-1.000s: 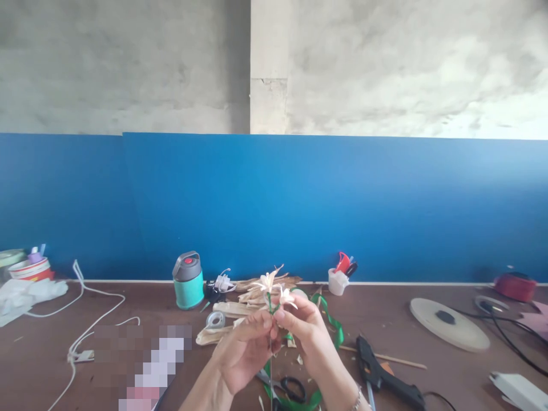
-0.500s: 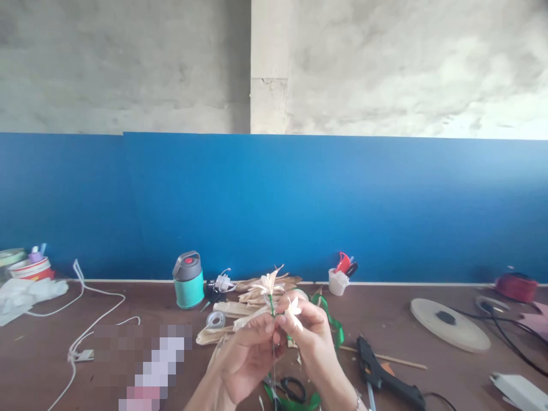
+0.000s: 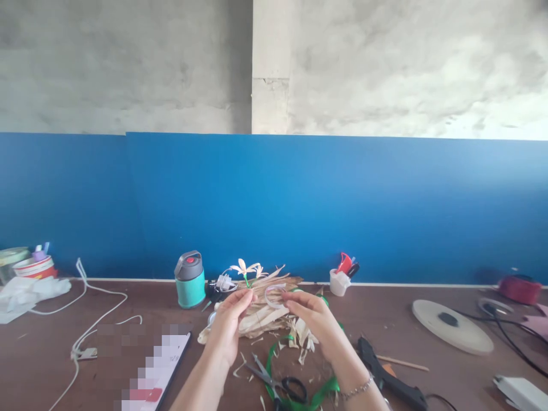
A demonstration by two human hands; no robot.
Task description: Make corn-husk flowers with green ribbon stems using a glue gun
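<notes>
My left hand (image 3: 231,319) pinches the green stem of a cream-petalled artificial flower (image 3: 242,267) in front of me. Just right of that bloom is a smaller cream flower (image 3: 259,272), apparently on the same stem. Between thumb and fingertips, my right hand (image 3: 310,314) holds a thin translucent ring (image 3: 274,298), perhaps a roll of tape. Behind both hands lie dry husk strips (image 3: 265,325). Below them, open scissors (image 3: 268,377) with black handles rest beside a green ribbon (image 3: 323,394). Scraps of pale petals (image 3: 303,334) lie near my right wrist.
A teal flask (image 3: 190,290) and a white cup (image 3: 339,282) of tools stand along the blue partition (image 3: 299,200). To the right lie a black glue gun (image 3: 387,377), a thin stick (image 3: 405,362) and a pale disc (image 3: 452,328). A white cord (image 3: 103,319) trails at left.
My hands have moved apart. The flowers went left with my left hand; my right hand now holds the translucent ring. The scissors and ribbon below have come into fuller view.
</notes>
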